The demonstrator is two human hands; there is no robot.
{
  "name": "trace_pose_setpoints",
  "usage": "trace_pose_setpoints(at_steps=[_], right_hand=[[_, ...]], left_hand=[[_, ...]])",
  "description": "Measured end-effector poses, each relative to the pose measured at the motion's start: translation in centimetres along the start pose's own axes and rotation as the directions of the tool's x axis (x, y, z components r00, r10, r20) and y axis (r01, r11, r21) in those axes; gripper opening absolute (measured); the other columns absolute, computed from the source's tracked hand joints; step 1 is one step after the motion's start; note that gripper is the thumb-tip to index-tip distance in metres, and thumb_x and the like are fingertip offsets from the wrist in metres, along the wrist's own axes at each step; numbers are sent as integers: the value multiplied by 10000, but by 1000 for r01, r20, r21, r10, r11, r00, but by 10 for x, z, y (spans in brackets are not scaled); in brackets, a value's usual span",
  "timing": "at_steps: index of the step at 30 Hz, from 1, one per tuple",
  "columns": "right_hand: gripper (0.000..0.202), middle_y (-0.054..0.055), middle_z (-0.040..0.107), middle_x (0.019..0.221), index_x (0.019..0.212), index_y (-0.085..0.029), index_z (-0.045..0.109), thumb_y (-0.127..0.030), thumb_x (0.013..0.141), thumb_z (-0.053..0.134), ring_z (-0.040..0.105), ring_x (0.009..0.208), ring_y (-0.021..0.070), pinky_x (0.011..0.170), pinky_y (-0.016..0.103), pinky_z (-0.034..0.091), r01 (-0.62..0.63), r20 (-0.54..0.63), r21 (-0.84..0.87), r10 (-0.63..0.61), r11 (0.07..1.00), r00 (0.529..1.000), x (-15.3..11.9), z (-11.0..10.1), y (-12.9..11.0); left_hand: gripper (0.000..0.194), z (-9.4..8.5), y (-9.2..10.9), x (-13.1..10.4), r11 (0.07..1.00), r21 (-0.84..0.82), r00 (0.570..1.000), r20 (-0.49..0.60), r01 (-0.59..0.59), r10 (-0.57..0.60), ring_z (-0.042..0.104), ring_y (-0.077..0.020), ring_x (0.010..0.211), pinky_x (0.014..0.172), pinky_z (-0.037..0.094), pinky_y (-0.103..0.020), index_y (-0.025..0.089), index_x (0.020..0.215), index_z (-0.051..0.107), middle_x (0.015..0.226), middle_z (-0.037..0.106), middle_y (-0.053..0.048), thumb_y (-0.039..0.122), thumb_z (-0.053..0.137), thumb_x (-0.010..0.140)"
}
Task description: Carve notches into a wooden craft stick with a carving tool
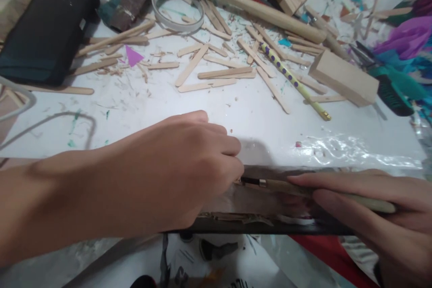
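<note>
My left hand [192,166] is closed, knuckles up, above the near edge of the table. Its fingertips are hidden, so whatever they grip does not show. In my right hand [394,234] is a wood-handled carving tool [286,186], lying almost level between thumb and fingers. The tool's dark metal tip points left and reaches the curled fingers of my left hand. Under both hands runs a shiny dark brown strip [263,200] along the table edge, with thin wood slivers [236,217] on its near side.
Several craft sticks [226,73] lie scattered beyond my hands. A hammer [266,9], a tape roll [178,29], a spotted pencil [292,76] and a wooden block [344,77] lie farther back. A black phone-like device [47,31] is at the left, green-handled scissors [394,92] at the right.
</note>
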State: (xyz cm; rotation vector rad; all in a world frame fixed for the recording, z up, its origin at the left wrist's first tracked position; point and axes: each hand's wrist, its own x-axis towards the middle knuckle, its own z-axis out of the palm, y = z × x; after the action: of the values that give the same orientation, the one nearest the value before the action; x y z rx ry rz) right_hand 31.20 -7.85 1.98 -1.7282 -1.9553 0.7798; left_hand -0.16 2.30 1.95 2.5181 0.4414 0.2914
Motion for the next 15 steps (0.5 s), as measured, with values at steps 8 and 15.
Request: trace_pose_setpoints(at_steps=[8, 15], right_hand=[[145, -96, 872, 936, 1078, -555, 877, -459, 1005, 795, 844, 708, 174, 575, 119, 626, -37, -31, 61, 39, 997, 999, 0, -1, 0], [130, -107, 870, 915, 1067, -576, 870, -491, 991, 809, 839, 709, 149, 596, 103, 618, -71, 3, 122, 71, 990, 997, 0, 1, -3]], left_hand=[[302, 0, 0, -1, 1000, 6, 1000, -1, 15, -15, 525, -194, 678, 754, 388, -421, 226, 759, 624, 791, 601, 20, 7, 631, 966], [297, 2, 0, -2, 1000, 10, 1000, 10, 7, -7, 539, -200, 729, 814, 378, -427, 223, 806, 662, 829, 620, 16, 48, 600, 1037]])
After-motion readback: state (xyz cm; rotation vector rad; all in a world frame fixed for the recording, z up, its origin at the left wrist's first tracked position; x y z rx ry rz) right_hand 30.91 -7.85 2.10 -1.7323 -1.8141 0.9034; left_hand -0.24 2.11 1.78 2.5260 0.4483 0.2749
